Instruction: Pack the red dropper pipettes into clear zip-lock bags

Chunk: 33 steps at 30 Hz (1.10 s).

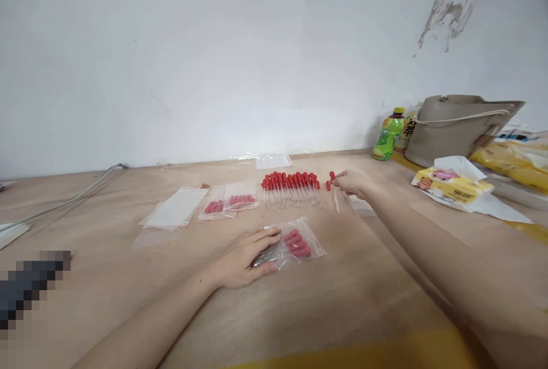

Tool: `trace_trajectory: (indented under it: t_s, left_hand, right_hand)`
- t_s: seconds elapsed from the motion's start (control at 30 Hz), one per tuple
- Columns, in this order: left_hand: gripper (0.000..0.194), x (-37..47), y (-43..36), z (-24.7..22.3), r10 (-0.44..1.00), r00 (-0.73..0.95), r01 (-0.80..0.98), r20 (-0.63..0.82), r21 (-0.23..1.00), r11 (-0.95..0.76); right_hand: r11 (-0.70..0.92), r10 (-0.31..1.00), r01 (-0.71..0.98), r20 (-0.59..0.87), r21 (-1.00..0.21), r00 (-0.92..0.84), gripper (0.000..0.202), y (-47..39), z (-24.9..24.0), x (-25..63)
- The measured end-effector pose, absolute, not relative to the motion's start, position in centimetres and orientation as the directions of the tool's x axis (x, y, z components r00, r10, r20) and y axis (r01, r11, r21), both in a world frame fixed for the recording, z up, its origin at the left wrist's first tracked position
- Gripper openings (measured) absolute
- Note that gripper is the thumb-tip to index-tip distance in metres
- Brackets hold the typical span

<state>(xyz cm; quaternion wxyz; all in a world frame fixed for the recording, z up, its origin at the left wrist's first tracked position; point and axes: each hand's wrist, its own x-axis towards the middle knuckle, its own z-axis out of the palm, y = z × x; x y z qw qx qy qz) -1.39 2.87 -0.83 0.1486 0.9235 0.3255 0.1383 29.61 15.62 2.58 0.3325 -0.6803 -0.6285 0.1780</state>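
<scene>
My left hand (248, 257) lies with fingers spread on a clear zip bag (317, 240). Inside that bag are several red rubber bulbs (297, 243). Reaching forward, my right hand (353, 182) has its fingertips closed at a dropper (336, 200) with a red bulb and a thin clear tube. One more small red piece (329, 185) shows beside it. Left of this hand, several droppers (291, 183) lie in a row, red bulbs toward the wall and tubes toward me. Two filled clear bags (242, 200) with red bulbs lie further left, partly overlapping.
Flat clear bags (175, 209) are stacked on the left, another (274, 161) by the wall. A pale packet (362, 206) lies under my right forearm. At right stand a green bottle (389, 135), a grey-beige bag (454, 135) and a tissue pack (456, 186). A cable (77, 200) runs left.
</scene>
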Motion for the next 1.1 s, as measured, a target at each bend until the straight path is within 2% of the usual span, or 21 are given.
trace_trajectory:
  t_s: [0.1, 0.17, 0.23, 0.3, 0.37, 0.5, 0.63, 0.73, 0.83, 0.93, 1.1]
  left_hand:
    - [0.053, -1.4, 2.9, -0.8, 0.649, 0.746, 0.566, 0.149, 0.373, -0.735]
    - [0.052, -1.4, 2.9, -0.8, 0.651, 0.745, 0.566, 0.15, 0.376, -0.734]
    - [0.051, -1.3, 2.9, -0.8, 0.649, 0.746, 0.565, 0.152, 0.371, -0.736]
    - [0.051, -1.3, 2.9, -0.8, 0.647, 0.748, 0.568, 0.151, 0.36, -0.741]
    - [0.051, -1.3, 2.9, -0.9, 0.644, 0.75, 0.571, 0.15, 0.345, -0.745]
    - [0.052, -1.3, 2.9, -0.8, 0.647, 0.749, 0.584, 0.141, 0.32, -0.746]
    - [0.054, -1.1, 2.7, -0.4, 0.656, 0.746, 0.598, 0.116, 0.316, -0.736]
    - [0.057, -0.9, 2.6, -0.1, 0.659, 0.745, 0.6, 0.107, 0.325, -0.731]
    - [0.058, -0.9, 2.5, 0.0, 0.652, 0.75, 0.589, 0.114, 0.335, -0.736]
    - [0.058, -0.9, 2.5, 0.2, 0.656, 0.747, 0.593, 0.105, 0.34, -0.73]
    - [0.057, -0.7, 2.6, 0.3, 0.661, 0.743, 0.597, 0.108, 0.338, -0.727]
  right_hand:
    - [0.089, 0.991, 0.592, 0.13, -0.801, 0.026, 0.017, 13.6, 2.6, 29.9]
    - [0.162, 0.985, 0.379, 0.169, -0.911, -0.014, 0.019, 12.0, 2.0, 29.3]
    - [0.218, 0.975, 0.115, 0.222, -0.969, 0.022, 0.029, 10.3, 1.0, 28.3]
    - [0.239, 0.967, -0.027, 0.235, -0.971, 0.094, 0.044, 8.9, -0.2, 27.1]
    - [0.235, 0.965, -0.082, 0.222, -0.969, 0.139, 0.051, 8.1, -1.3, 26.1]
    - [0.213, 0.965, -0.183, 0.178, -0.96, 0.19, 0.049, 7.6, -2.6, 24.8]
    - [0.109, 0.99, -0.305, 0.076, -0.946, 0.118, 0.041, 7.2, -2.9, 24.0]
    - [0.036, 0.999, -0.293, 0.032, -0.956, 0.021, 0.033, 6.7, -2.9, 23.6]
    - [0.032, 0.99, -0.13, 0.049, -0.991, -0.13, 0.028, 6.6, -2.8, 23.9]
    - [0.102, 0.944, 0.058, 0.078, -0.993, -0.322, 0.027, 6.9, -2.8, 24.8]
    - [0.264, 0.786, 0.148, 0.124, -0.953, -0.605, 0.026, 7.7, -2.1, 25.7]
